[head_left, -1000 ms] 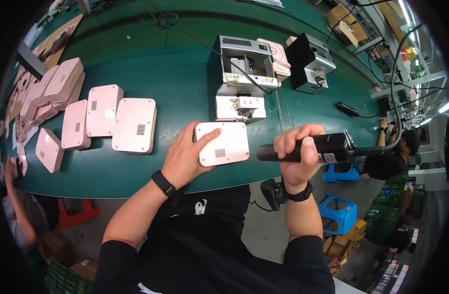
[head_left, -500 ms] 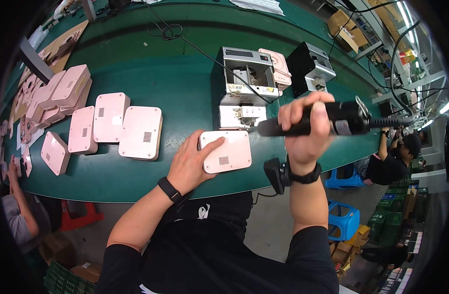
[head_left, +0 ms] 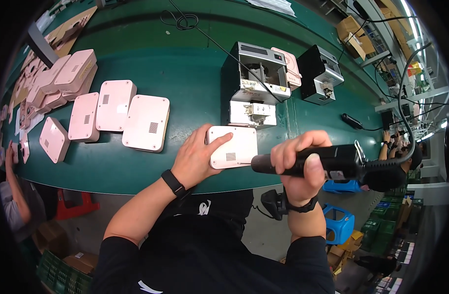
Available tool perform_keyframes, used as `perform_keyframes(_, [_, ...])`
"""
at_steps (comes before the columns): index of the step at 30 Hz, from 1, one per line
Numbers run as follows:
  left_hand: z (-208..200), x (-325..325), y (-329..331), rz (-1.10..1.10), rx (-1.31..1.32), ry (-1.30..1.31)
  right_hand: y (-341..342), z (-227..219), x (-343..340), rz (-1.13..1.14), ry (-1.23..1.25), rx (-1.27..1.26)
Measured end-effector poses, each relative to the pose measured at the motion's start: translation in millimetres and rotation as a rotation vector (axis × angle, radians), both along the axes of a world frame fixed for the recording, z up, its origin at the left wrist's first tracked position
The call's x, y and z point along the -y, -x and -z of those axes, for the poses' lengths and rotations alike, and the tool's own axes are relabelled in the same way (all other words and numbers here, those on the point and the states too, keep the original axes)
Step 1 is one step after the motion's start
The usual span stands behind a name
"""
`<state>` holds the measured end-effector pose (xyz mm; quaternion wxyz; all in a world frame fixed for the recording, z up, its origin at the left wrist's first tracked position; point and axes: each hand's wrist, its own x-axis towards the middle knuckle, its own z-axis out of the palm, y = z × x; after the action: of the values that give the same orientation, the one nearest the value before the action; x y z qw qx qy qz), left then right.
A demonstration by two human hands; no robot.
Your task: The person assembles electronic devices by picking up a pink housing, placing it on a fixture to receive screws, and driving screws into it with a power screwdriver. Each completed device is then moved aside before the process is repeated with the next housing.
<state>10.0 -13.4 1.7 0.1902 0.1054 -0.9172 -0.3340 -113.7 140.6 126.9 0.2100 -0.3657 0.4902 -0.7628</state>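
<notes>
A pale pink plastic case [head_left: 222, 147] with rounded corners and a slotted vent lies near the table's front edge. My left hand [head_left: 195, 153] grips its left side, the thumb pressing on top and the other fingers along the edge. A black electric screwdriver [head_left: 327, 163] lies level in my right hand [head_left: 305, 164], fingers wrapped round its body. Its thin bit reaches over the case's lower right corner; whether the tip touches a screw there is too small to tell. Just beyond the case stands a screw feeder [head_left: 256, 81] with a silver front.
Several similar pink cases [head_left: 147, 122] lie to the left, some stacked farther back [head_left: 75, 71]. A second screw feeder [head_left: 322, 73] and a black screwdriver [head_left: 352, 120] are at the right. A cable [head_left: 219, 36] crosses above the first feeder. Blue stools [head_left: 338, 223] stand beside the table.
My right hand has brought the screwdriver from the front of the screw feeder toward me, down to the case's lower right corner. My left hand keeps its hold on the case.
</notes>
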Motion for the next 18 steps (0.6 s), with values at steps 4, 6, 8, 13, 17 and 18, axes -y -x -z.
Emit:
perform_keyframes(4, [0.8, -0.1, 0.3, 0.010, 0.002, -0.008, -8.6, 15.2, 1.5, 0.002, -0.032, -0.001])
perform_keyframes(6, [1.0, -0.5, 0.0, 0.009, 0.002, -0.011, -9.1, 20.8, 0.3, 0.009, -0.041, 0.004])
perform_keyframes(8, [1.1, -0.8, -0.1, 0.010, 0.002, -0.016, -9.3, 22.8, -1.6, 0.009, -0.037, 0.013])
perform_keyframes(13, [1.4, -0.7, -0.1, 0.005, -0.001, -0.026, -12.2, 23.1, 1.1, 0.011, -0.031, 0.000])
perform_keyframes(17, [0.3, -1.6, 0.6, 0.005, -0.003, -0.032, -13.9, 21.0, 1.8, -0.013, -0.082, -0.059])
perform_keyframes(18, [-0.9, -2.4, 0.5, 0.005, 0.000, -0.036, -11.5, 17.8, 2.8, -0.012, -0.079, -0.062])
